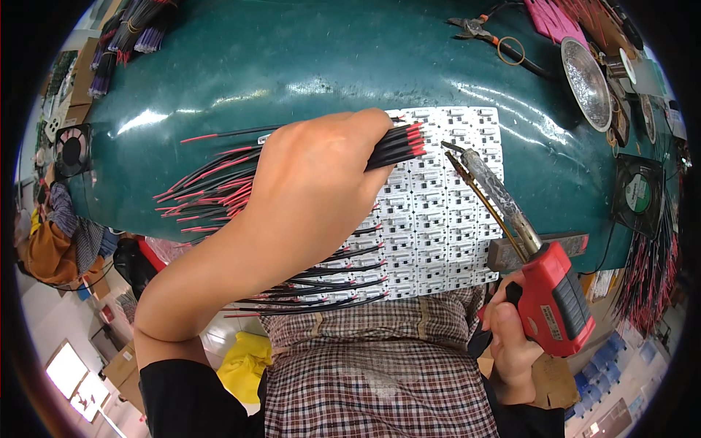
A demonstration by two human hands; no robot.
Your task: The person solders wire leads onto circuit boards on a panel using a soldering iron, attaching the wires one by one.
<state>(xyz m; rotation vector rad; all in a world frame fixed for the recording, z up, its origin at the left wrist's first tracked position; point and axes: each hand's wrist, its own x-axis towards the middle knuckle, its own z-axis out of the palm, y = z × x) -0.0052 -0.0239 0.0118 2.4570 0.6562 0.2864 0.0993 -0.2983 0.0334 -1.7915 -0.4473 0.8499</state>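
Note:
My left hand (314, 164) is closed around a bundle of black wires (398, 147), whose red ends stick out to the right between thumb and fingers. Beneath it lies a white panel of small circuit boards (438, 219). Black wires with red ends run leftward from the panel's left part, several of them partly hidden by my left hand and forearm. My right hand (511, 343) grips a red and black soldering gun (558, 299) with a thin brass-coloured tube along its barrel. The gun's tip sits over the panel, just right of the bundle's ends and apart from them.
Green matting (292, 51) covers the table. Pliers (475, 29) and a metal bowl (586, 84) lie at the far right. A dark bar (504, 254) rests beside the panel. Small fans stand at the right (639, 193) and left (73, 150). Wire bundles (139, 29) lie far left.

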